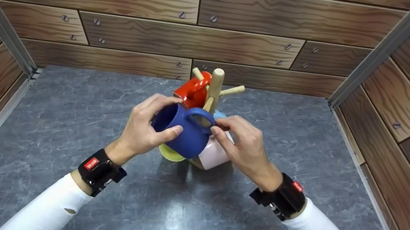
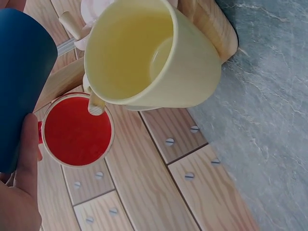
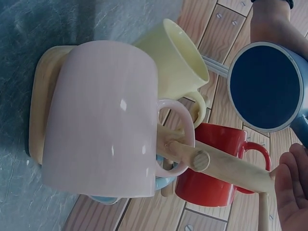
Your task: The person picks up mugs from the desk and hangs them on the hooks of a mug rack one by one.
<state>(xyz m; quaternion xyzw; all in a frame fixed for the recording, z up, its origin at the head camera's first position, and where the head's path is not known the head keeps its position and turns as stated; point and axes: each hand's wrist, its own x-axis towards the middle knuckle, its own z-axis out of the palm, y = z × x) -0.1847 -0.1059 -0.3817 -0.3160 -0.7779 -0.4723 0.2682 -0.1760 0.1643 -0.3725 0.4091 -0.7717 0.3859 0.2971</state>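
A dark blue mug [image 1: 188, 140] is held tilted in front of a wooden mug tree [image 1: 216, 83]. My left hand [image 1: 146, 125] grips its body, thumb along the near side and fingers over by the rim. At the mug's handle, my right hand [image 1: 244, 144] pinches with thumb and forefinger. Behind the blue mug, a red mug [image 1: 184, 91] hangs on a peg of the tree. A pink mug [image 3: 101, 120] hangs by its handle low on the right, and a yellow mug [image 2: 197, 72] low on the left. Mostly hidden is a light blue mug [image 1: 220, 115] behind them.
Two bare upper pegs, including the right one [image 1: 234, 91], stick out near the top of the post. The tree's wooden base [image 3: 43, 101] stands on a grey marbled tabletop [image 1: 73, 115]. Wood-patterned panels [image 1: 198, 41] wall the back and both sides.
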